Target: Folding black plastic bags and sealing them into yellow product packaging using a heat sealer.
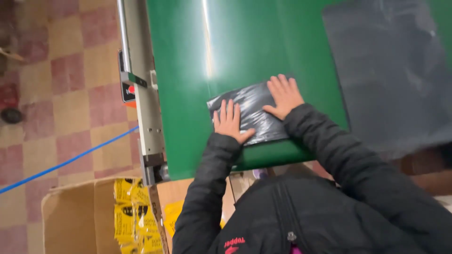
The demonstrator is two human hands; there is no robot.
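Note:
A small flat parcel in shiny black plastic [252, 107] lies on the green conveyor belt [188, 84] near its front edge. My left hand [230, 121] rests flat on the parcel's left end, fingers spread. On the parcel's right end my right hand [283, 95] presses down flat, fingers apart. Both arms wear black jacket sleeves. Neither hand grips anything.
A large grey plastic bag [391, 70] lies on the belt at the right. The belt's metal side rail [141, 80] runs along the left. A cardboard box [75, 216] with yellow packets [132, 211] sits on the checkered floor, which a blue cable [66, 162] crosses.

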